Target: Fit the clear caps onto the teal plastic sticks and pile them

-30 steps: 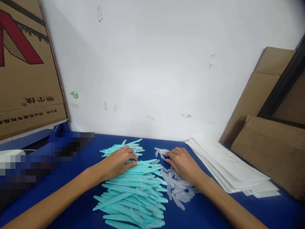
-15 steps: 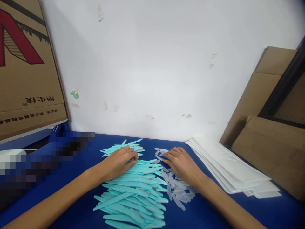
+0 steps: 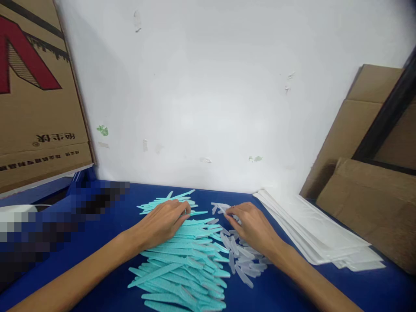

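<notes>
My left hand [image 3: 169, 219] is closed in a pinch on a teal eyebrow razor [image 3: 199, 212], whose narrow end sticks out to the right. Below that hand spreads a large pile of similar razors [image 3: 182, 264], lying roughly side by side. A smaller razor pile [image 3: 162, 200] lies behind it. With thumb and forefinger, my right hand [image 3: 248, 221] grips a translucent plastic blade cap [image 3: 222, 210]. Loose caps [image 3: 243, 260] are heaped under and in front of that hand, with a few more near its fingertips. The held razor and cap are apart.
White flat sheets or bags [image 3: 312, 225] are stacked on the blue table [image 3: 110, 234] at the right. Cardboard [image 3: 367, 203] leans beyond them. A large printed carton [image 3: 35, 99] stands at the left, and a white wall [image 3: 201, 95] closes off the back.
My left hand now has a razor sticking out of its pinch toward the right. My right fingers have closed on a cap and shifted slightly. The piles look unchanged.
</notes>
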Demonstrator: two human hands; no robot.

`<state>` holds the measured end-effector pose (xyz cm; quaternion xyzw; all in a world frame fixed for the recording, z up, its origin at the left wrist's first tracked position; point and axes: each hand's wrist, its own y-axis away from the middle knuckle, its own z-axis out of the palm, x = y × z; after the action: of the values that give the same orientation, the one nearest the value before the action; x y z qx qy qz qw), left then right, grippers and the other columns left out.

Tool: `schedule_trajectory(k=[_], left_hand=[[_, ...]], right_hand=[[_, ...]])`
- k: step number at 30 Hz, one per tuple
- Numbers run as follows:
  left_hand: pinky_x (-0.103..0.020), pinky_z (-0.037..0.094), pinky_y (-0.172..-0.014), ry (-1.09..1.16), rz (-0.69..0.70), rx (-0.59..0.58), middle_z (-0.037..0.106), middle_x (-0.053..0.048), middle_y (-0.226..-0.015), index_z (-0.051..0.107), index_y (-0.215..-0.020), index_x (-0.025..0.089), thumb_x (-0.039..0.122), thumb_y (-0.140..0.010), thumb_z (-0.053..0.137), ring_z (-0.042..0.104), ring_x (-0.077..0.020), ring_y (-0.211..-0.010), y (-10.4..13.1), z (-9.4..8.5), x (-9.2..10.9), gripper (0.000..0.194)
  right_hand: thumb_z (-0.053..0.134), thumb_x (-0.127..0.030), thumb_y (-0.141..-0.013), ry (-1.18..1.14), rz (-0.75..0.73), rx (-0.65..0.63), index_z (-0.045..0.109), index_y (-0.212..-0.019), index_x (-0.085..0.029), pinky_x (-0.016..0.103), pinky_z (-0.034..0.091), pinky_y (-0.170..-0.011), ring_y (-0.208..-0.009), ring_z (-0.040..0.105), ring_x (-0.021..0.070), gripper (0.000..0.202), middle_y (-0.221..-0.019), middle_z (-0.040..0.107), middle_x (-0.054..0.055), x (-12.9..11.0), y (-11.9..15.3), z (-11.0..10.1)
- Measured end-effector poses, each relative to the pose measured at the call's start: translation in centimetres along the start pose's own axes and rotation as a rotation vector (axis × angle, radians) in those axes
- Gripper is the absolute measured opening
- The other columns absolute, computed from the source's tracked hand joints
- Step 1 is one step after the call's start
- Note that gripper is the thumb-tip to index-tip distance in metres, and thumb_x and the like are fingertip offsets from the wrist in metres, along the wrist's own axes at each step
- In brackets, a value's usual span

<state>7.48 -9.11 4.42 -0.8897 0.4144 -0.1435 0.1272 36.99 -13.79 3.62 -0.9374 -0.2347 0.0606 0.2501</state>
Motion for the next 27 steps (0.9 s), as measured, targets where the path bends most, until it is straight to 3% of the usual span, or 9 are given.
schedule_trajectory(k=[5,7,10,12,15,18,20,23,27], left_hand=[[-0.037,0.048,-0.082,-0.026,0.018,0.008,0.066,-0.006,-0.102,0.056,-0.109,0.021,0.029,-0.106,0.039,0.063,-0.0242,-0.093,-0.1,0.3,-0.2,0.019],[-0.037,0.048,-0.082,-0.029,0.029,0.006,0.066,-0.006,-0.103,0.055,-0.11,0.021,0.028,-0.106,0.04,0.063,-0.0242,-0.094,-0.2,0.3,-0.2,0.018],[-0.037,0.048,-0.082,-0.038,0.046,0.01,0.066,-0.006,-0.103,0.056,-0.109,0.021,0.028,-0.107,0.04,0.063,-0.0241,-0.094,-0.3,0.4,-0.1,0.017],[-0.037,0.048,-0.082,-0.044,0.065,0.012,0.067,-0.005,-0.101,0.057,-0.107,0.021,0.027,-0.107,0.039,0.063,-0.0234,-0.092,-0.3,0.4,0.0,0.018],[-0.037,0.047,-0.083,-0.037,0.099,0.013,0.067,-0.004,-0.1,0.057,-0.106,0.021,0.025,-0.107,0.036,0.062,-0.0223,-0.091,-0.2,0.4,0.1,0.021],[-0.036,0.048,-0.081,-0.025,0.109,0.015,0.066,-0.005,-0.102,0.056,-0.107,0.02,0.026,-0.108,0.036,0.062,-0.0222,-0.092,-0.1,0.3,0.5,0.021],[-0.036,0.049,-0.08,-0.023,0.107,0.016,0.066,-0.005,-0.102,0.056,-0.108,0.02,0.026,-0.108,0.036,0.063,-0.0223,-0.091,-0.1,0.1,0.8,0.02],[-0.035,0.05,-0.08,-0.024,0.107,0.022,0.066,-0.006,-0.102,0.055,-0.108,0.02,0.025,-0.107,0.037,0.063,-0.0222,-0.091,-0.1,0.0,1.1,0.019],[-0.036,0.051,-0.08,-0.031,0.125,0.042,0.067,-0.006,-0.102,0.056,-0.109,0.02,0.026,-0.107,0.038,0.064,-0.0222,-0.091,-0.1,0.3,1.2,0.019]], right_hand=[[0.061,-0.02,-0.097,-0.093,0.058,-0.014,0.074,-0.098,-0.022,0.037,0.053,-0.081,-0.086,0.071,0.0263,0.014,-0.08,0.076,0.004,-0.3,0.0,0.0],[0.061,-0.019,-0.096,-0.129,0.067,-0.003,0.071,-0.113,-0.023,0.037,0.054,-0.079,-0.09,0.07,0.0269,0.021,-0.085,0.077,0.003,-0.4,0.1,0.2],[0.058,-0.016,-0.095,-0.144,0.037,0.034,0.047,-0.147,-0.025,0.038,0.055,-0.078,-0.089,0.069,0.0258,0.054,-0.092,0.076,0.003,-0.4,0.3,0.4],[0.053,-0.014,-0.097,-0.139,-0.011,0.044,0.037,-0.154,-0.026,0.04,0.054,-0.082,-0.084,0.069,0.0239,0.061,-0.092,0.075,0.003,-0.5,0.4,0.4],[0.048,-0.013,-0.099,-0.173,-0.034,0.03,0.047,-0.147,-0.028,0.046,0.049,-0.094,-0.079,0.069,0.021,0.05,-0.086,0.073,0.001,-0.6,0.4,0.2],[0.052,-0.02,-0.1,-0.296,0.05,0.048,0.058,-0.133,-0.03,0.049,0.044,-0.103,-0.091,0.071,0.0231,0.036,-0.088,0.075,0.0,-1.1,0.2,-0.3],[0.056,-0.032,-0.1,-0.443,0.161,0.062,0.061,-0.127,-0.031,0.046,0.047,-0.098,-0.099,0.071,0.026,0.028,-0.093,0.077,0.001,-1.6,0.0,-0.7],[0.063,-0.048,-0.095,-0.727,0.342,0.085,0.063,-0.118,-0.029,0.039,0.053,-0.084,-0.094,0.073,0.0268,0.029,-0.095,0.078,0.003,-2.4,-0.2,-1.0],[0.073,-0.048,-0.087,-1.044,0.41,0.13,0.062,-0.097,-0.024,0.039,0.051,-0.09,-0.099,0.073,0.0268,0.028,-0.096,0.079,0.005,-3.0,-0.5,-0.9]])
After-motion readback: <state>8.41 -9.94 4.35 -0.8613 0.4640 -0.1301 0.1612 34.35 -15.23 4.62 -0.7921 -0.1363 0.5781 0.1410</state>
